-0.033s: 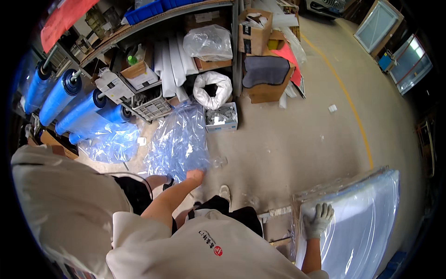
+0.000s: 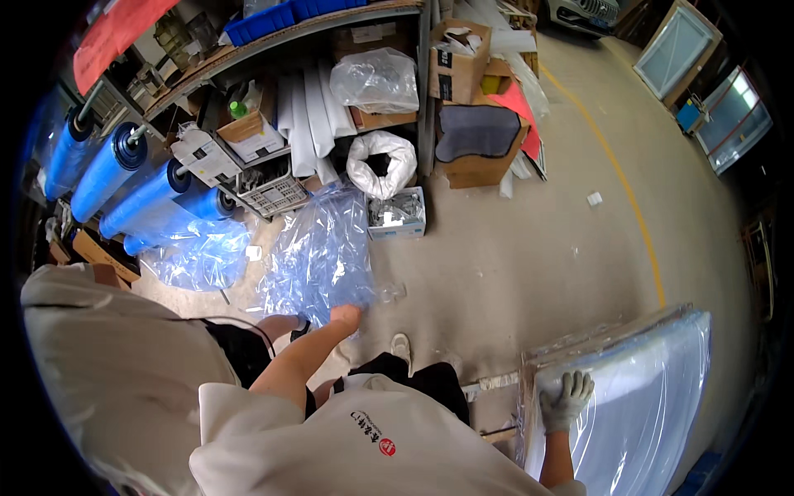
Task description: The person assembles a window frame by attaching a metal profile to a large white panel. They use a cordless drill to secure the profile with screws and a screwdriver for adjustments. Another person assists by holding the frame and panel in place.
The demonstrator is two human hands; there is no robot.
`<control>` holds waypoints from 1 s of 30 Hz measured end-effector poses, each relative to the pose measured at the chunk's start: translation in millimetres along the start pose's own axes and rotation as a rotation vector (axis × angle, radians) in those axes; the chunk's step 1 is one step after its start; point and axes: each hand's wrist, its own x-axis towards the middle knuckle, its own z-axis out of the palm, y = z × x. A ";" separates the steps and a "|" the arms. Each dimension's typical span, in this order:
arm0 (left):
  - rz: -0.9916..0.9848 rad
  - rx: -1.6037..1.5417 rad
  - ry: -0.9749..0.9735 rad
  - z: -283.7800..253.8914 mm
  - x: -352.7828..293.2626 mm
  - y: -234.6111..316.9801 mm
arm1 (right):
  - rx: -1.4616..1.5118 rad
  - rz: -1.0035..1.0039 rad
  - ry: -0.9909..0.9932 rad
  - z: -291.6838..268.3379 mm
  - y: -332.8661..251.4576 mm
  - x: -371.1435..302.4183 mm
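Observation:
My left hand point(image 2: 347, 317), bare, is closed at the near end of a crumpled, see-through bluish plastic sheet point(image 2: 318, 248), which hangs or lies in front of the shelf. My right hand point(image 2: 567, 402) wears a grey glove and rests with fingers stretched out on a large flat panel point(image 2: 637, 405) wrapped in clear film. The panel stands on my right, its far edge point(image 2: 612, 335) covered with wrinkled wrapping. Part of the right forearm is hidden by my sleeve.
A person in a pale shirt point(image 2: 107, 355) stands close on my left. Beyond are blue film rolls point(image 2: 116, 169), a loaded shelf point(image 2: 281, 41), a small box of metal parts point(image 2: 397, 217) and a carton point(image 2: 475, 165). Framed panes point(image 2: 678, 50) and a car point(image 2: 583, 15) are far right.
The view has shifted very slightly. Both hands keep their places, the left at the plastic sheet and the right on the wrapped panel.

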 end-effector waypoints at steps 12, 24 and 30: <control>-0.270 -0.517 0.063 -36.4 6.9 -60.2 | -0.050 -0.381 -0.619 144.9 -82.9 260.2; -1.117 -0.978 0.340 -50.8 -51.6 20.9 | -0.389 -1.628 -0.556 232.8 -452.4 661.9; -1.614 -1.026 0.598 -45.7 -124.8 83.5 | 0.236 -1.949 -0.527 143.4 -691.5 525.2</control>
